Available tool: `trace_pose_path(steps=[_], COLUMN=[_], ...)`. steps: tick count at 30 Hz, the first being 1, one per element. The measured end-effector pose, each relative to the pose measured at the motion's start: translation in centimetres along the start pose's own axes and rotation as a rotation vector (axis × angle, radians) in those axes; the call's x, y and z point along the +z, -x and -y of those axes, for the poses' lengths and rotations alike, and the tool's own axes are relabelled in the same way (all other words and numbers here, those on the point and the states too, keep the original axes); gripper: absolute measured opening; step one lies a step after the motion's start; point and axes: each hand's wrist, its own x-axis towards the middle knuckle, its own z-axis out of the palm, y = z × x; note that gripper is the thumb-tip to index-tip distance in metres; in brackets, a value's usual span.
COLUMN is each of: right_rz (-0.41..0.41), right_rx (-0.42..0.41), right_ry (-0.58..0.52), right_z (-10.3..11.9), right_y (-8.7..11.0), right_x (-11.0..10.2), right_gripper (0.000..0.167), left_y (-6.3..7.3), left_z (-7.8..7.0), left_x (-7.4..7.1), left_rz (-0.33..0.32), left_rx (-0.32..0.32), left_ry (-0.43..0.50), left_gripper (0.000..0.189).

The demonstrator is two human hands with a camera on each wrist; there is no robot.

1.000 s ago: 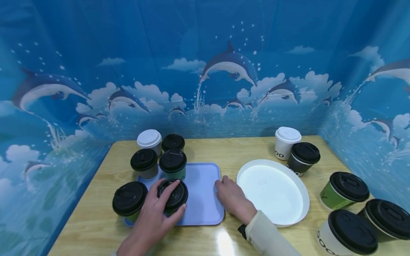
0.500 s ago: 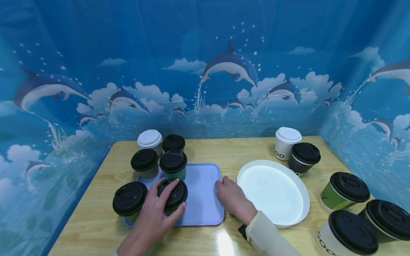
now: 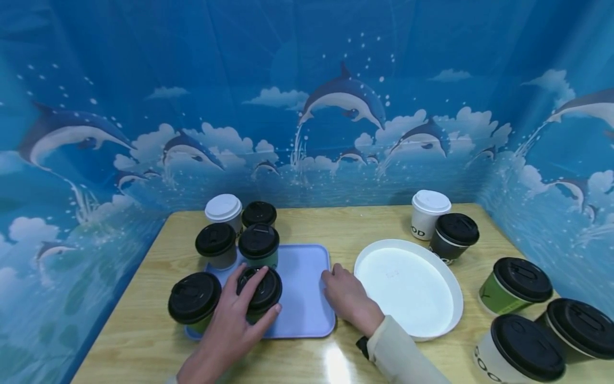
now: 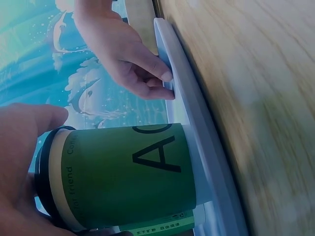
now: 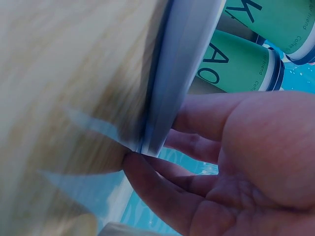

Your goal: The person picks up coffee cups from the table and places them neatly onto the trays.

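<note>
My left hand (image 3: 232, 328) grips a green paper coffee cup (image 4: 113, 182) round its black lid (image 3: 268, 296). That cup stands upright on the lavender tray (image 3: 307, 282); lettering shows on its side in the left wrist view. My right hand (image 3: 350, 298) pinches the tray's right rim, with fingers above and below the edge (image 5: 179, 64) in the right wrist view. Also on the tray are a teal cup (image 3: 263, 260) just behind, a grey cup (image 3: 223, 260) at back left and a green cup with a black lid (image 3: 194, 296) at left.
Behind the tray stand a white-lidded cup (image 3: 224, 209) and a black-lidded cup (image 3: 259, 213). A round white tray (image 3: 408, 288) lies right of my right hand. Further right are a white cup (image 3: 429, 213), a black cup (image 3: 453, 237), a green cup (image 3: 513, 285) and others near the front corner.
</note>
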Motion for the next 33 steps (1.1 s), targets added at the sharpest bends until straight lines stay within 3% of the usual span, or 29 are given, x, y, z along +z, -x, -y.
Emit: trace_pose_path(steps=[14, 19, 24, 28, 33], right_rz=[-0.002, 0.001, -0.001, 0.004, 0.001], right_rx=[0.005, 0.001, 0.0, 0.003, 0.003], right_ry=[-0.004, -0.002, -0.001, -0.007, -0.011], right_z=[0.1, 0.0, 0.0, 0.0, 0.0], right_y=[0.1, 0.0, -0.1, -0.1, 0.1], right_x=[0.0, 0.0, 0.0, 0.1, 0.0], right_gripper=[0.01, 0.01, 0.01, 0.011, 0.011], left_y=[0.7, 1.7, 2.4, 1.6, -1.2], left_z=[-0.9, -1.8, -2.5, -2.5, -1.2], left_x=[-1.4, -3.0, -5.7, -8.3, -10.5], left_rz=[-0.018, -0.026, -0.111, -0.158, -0.167], left_rx=[0.076, 0.136, 0.205, 0.19, 0.178], left_ry=[-0.042, -0.084, -0.121, -0.128, -0.112], left_gripper=[0.074, 0.077, 0.082, 0.082, 0.079])
